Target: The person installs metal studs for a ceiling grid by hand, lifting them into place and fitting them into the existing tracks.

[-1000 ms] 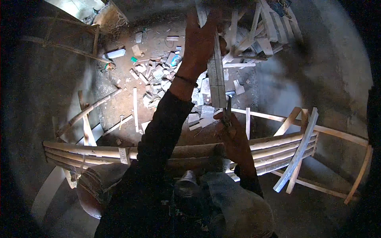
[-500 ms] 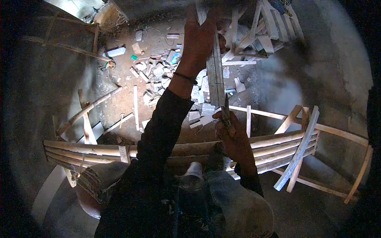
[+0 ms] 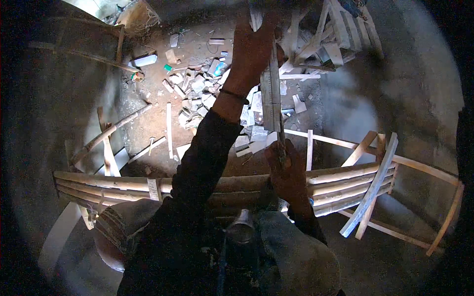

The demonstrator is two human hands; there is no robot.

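Observation:
My left hand is closed around the upper part of a long, narrow grey strip. A row of fine marks runs along the strip's length, and I cannot tell whether it is wood or metal. Below its near end, my right hand is closed on a slim tool with a narrow dark blade. That blade lies along the strip's right edge; contact between them is hard to make out. My right fingers cover most of the tool's handle.
A railing of round wooden poles crosses in front of me. Beyond it, a heap of broken rubble lies on the ground. A leaning plank rests against the railing at right, and stacked timber stands at far right.
My right hand has turned slightly and shifted down with the tool, hiding more of its handle. My left hand keeps its hold on the strip, which appears slightly further right.

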